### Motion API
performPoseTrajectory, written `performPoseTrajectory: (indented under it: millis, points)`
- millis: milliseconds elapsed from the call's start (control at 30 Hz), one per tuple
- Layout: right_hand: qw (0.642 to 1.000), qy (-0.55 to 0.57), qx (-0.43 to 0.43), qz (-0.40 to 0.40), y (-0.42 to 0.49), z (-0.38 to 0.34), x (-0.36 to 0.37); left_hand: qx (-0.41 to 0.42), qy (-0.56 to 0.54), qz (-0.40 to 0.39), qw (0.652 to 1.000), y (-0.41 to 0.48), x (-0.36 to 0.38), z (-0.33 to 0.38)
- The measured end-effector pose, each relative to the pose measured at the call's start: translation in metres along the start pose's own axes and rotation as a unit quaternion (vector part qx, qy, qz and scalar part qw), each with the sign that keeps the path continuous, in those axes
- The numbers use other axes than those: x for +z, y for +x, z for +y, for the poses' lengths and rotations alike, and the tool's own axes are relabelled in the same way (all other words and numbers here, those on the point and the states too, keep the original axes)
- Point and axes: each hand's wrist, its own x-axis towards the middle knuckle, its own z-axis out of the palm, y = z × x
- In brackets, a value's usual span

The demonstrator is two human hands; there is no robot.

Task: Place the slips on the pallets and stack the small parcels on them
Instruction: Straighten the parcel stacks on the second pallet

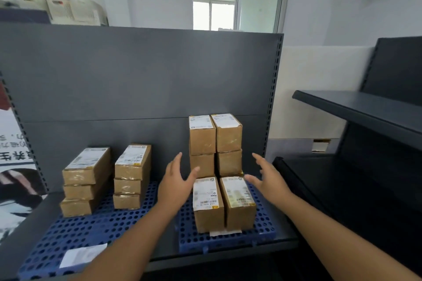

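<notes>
Both forearms reach in from the bottom edge toward a dark grey shelf (146, 251) that carries 2 blue perforated pallets side by side. On the left pallet (75, 235) a white slip (82, 255) lies flat near the front corner, and 2 stacks of 3 small brown parcels (85, 181) stand at the back, slightly apart from each other. On the right pallet (228, 240) another slip (225, 232) peeks out from under the front parcels (223, 203), 2 boxes standing side by side and touching. Behind them rise 2 taller columns of parcels (215, 143), touching each other and close to the shelf's back panel (137, 75). The left hand (177, 186) hovers just left of the front parcels, its grip wide, fingers spread and holding nothing. The right hand (267, 180) hovers just right of them, grip equally wide and empty. Neither hand touches a box.
</notes>
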Motion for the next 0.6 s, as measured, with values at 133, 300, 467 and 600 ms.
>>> performPoseTrajectory:
  millis: [133,300,467,600]
  points:
    - [1.000,-0.019,-0.011,0.019,0.042,-0.018,-0.014,-0.016,0.038,0.002,0.999,0.038,-0.013,0.014]
    - [0.996,-0.067,-0.045,0.023,0.081,-0.037,-0.018,-0.006,0.076,-0.017,0.997,0.072,-0.012,0.028]
    - [0.996,-0.076,-0.056,0.002,0.105,-0.041,-0.011,0.036,0.051,-0.014,0.998,0.090,0.000,0.029]
    - [0.997,-0.057,-0.048,0.007,0.110,-0.039,-0.005,0.052,0.058,0.001,0.997,0.095,0.008,0.028]
